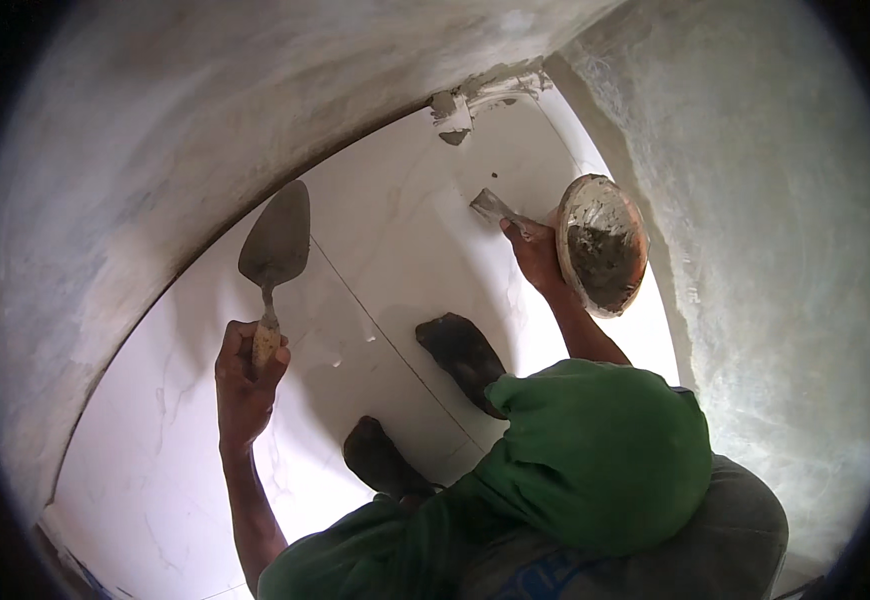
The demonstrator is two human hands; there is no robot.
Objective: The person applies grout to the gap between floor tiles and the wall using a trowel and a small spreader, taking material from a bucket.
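My left hand (247, 375) is wrapped round the wooden handle of a pointed trowel (277, 240). Its grey leaf-shaped blade points away from me, over the tiled floor near the curved wall. On the other side, my right hand (535, 258) grips a small flat scraper (495, 207) smeared with grey. A round bowl (598, 200) is held in that same hand, tilted so its inside shows. Wet grey mortar (605, 265) lies in the bowl, and dried residue coats its wall. The fingers under the bowl are hidden.
White marbled tiles (385, 210) with a dark joint line cover the floor. Grey plastered walls rise at left (155, 150) and right (755, 200). Mortar smears (455, 115) mark the far corner. My dark shoes (460, 355) stand on the tiles, and a green sleeve (605, 450) fills the lower right.
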